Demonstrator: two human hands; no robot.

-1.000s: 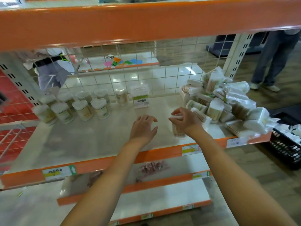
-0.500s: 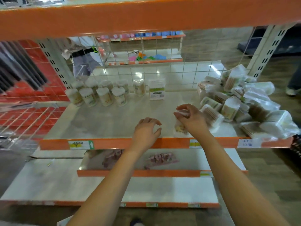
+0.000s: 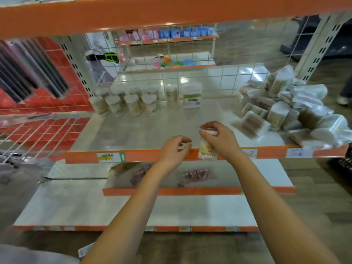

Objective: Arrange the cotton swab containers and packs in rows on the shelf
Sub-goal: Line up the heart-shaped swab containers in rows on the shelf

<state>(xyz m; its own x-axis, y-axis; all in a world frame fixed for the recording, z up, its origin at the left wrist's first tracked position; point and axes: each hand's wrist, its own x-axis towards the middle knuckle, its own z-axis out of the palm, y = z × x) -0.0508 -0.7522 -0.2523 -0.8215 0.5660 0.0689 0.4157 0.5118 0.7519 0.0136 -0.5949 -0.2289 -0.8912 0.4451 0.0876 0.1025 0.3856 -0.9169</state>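
head view: my right hand [image 3: 221, 139] grips a clear round tub of cotton swabs [image 3: 207, 147] at centre frame, over the orange shelf edge [image 3: 144, 155]; my left hand [image 3: 174, 149] hangs loosely curled, empty. a loosened grip could drop it off the edge.

We count nine round cotton swab containers [image 3: 133, 103] standing far left on the shelf [image 3: 152, 128] — though blur makes the back row uncertain. One box-shaped pack [image 3: 192, 96] stands just right of them. One container [image 3: 206, 145] is held in a hand. The heap of packs [image 3: 289, 111] at right is too jumbled to count.
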